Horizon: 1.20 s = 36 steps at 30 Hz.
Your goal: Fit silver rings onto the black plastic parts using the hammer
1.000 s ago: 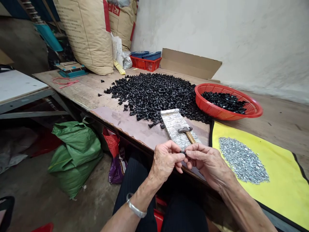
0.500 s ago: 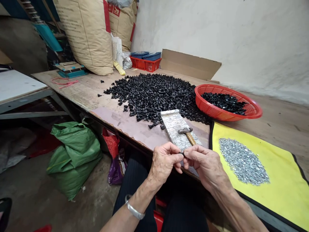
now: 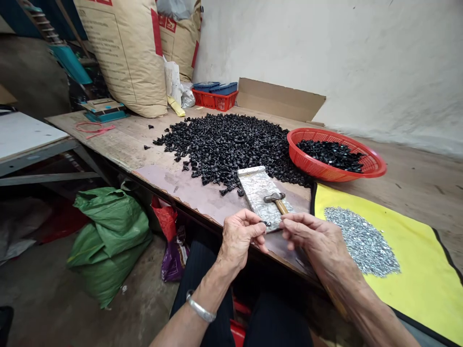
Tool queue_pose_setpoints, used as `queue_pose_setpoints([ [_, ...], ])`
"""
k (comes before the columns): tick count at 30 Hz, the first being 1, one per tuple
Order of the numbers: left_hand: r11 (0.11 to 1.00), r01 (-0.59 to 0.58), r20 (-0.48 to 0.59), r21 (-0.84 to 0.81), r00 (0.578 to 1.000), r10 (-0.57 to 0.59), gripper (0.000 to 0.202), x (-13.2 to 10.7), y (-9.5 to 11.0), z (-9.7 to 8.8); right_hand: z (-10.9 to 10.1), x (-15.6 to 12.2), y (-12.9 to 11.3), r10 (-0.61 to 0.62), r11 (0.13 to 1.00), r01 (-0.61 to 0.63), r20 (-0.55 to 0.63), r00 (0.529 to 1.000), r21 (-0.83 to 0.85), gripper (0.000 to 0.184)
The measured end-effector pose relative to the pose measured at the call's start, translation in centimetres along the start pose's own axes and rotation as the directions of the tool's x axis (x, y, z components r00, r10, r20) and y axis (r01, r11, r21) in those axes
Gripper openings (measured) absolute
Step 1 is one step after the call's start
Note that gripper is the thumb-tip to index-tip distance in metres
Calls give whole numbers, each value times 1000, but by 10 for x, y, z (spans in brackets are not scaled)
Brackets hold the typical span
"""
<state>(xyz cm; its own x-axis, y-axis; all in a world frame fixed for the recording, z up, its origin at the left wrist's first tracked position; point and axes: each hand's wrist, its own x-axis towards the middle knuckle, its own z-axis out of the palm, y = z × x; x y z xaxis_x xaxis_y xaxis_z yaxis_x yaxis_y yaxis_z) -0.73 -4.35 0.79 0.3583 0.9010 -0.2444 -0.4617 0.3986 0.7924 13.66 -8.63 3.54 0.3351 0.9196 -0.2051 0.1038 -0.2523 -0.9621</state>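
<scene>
My left hand [image 3: 243, 232] pinches a small black plastic part [image 3: 266, 223] between thumb and index finger; a shiny metal bit shows at its tip. A little to the right, my right hand [image 3: 318, 236] has its thumb and fingertips drawn together; whatever they hold, if anything, is hidden. Just beyond its fingertips lies a hammer [image 3: 277, 197] with a wooden handle, its head resting on a worn, whitish metal plate [image 3: 252, 181]. Behind the plate spreads a large pile of matching black parts [image 3: 231, 144].
At right, a red plastic basket [image 3: 378, 166] holds more black parts. A heap of small silvery metal pieces [image 3: 361, 241] lies on a yellow cloth [image 3: 423, 270]. Large sacks [image 3: 123, 58] stand at the back left. A green bag [image 3: 108, 236] is on the floor.
My hands have parted: the right fingertips came off the black part and shifted slightly right. The left hand keeps the part, now showing its metal bit. The view shifted slightly.
</scene>
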Motion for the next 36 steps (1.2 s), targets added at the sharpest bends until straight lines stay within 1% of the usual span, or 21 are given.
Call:
queue_pose_setpoints([
  [1,1000,-12,-19,17,1000,13,24,3,1,-2,-6,1,0,-74,981,61,-63,995,-186,28],
  [2,999,-26,-39,36,999,27,24,6,2,-4,-12,2,1,-171,911,114,-111,979,-396,27],
  [4,996,-46,-74,72,996,51,23,12,3,-7,-21,4,6,-330,663,160,-94,939,-731,24],
  [5,995,-49,-89,88,994,57,22,16,3,-9,-24,5,10,-353,552,165,-50,934,-817,23],
  [6,993,-49,-102,103,993,60,20,20,3,-10,-26,6,13,-341,481,172,-3,940,-860,22],
  [7,991,-48,-112,121,992,62,19,23,3,-10,-27,7,16,-304,449,175,34,952,-876,21],
  [9,985,-42,-124,165,990,63,16,29,2,-10,-26,8,20,-197,496,126,30,980,-859,19],
  [11,980,-39,-133,195,989,66,14,33,3,-9,-23,9,19,-14,676,-1,-15,1000,-737,19],
  [13,977,-28,-142,210,988,59,13,36,4,-7,-20,8,16,244,880,-198,54,968,-432,21],
  [14,976,-20,-145,215,988,52,13,36,4,-7,-19,7,15,337,923,-300,131,932,-241,21],
  [16,973,-6,-149,231,988,41,12,38,5,-5,-17,3,13,415,892,-445,251,874,75,21],
  [17,970,1,-153,242,988,38,13,38,5,-5,-16,1,12,433,859,-484,266,861,167,21],
  [19,964,7,-161,264,986,37,13,40,4,-4,-14,-4,11,454,832,-501,224,862,240,22],
  [21,957,13,-173,288,984,38,14,42,2,-3,-13,-10,10,435,872,-456,145,889,181,21],
  [23,951,24,-186,308,982,36,14,44,1,-2,-12,-15,10,342,939,-344,78,936,11,26],
  [25,949,35,-194,314,981,28,14,45,0,-2,-11,-18,13,157,963,-147,28,987,-226,30],
  [27,950,38,-196,309,980,25,15,46,1,-2,-9,-18,18,-114,878,95,-12,993,-468,28],
  [29,953,39,-208,301,978,26,17,46,1,-1,-6,-18,25,-369,698,272,-8,929,-662,27],
  [30,953,42,-216,300,976,25,18,46,2,-1,-5,-17,28,-454,602,319,15,891,-732,28],
  [33,952,52,-227,302,974,19,19,47,1,-2,-3,-19,29,-551,384,363,105,828,-849,32],
  [36,954,60,-218,294,976,6,18,48,-1,-3,-2,-25,21,-636,296,398,132,760,-869,31],
])
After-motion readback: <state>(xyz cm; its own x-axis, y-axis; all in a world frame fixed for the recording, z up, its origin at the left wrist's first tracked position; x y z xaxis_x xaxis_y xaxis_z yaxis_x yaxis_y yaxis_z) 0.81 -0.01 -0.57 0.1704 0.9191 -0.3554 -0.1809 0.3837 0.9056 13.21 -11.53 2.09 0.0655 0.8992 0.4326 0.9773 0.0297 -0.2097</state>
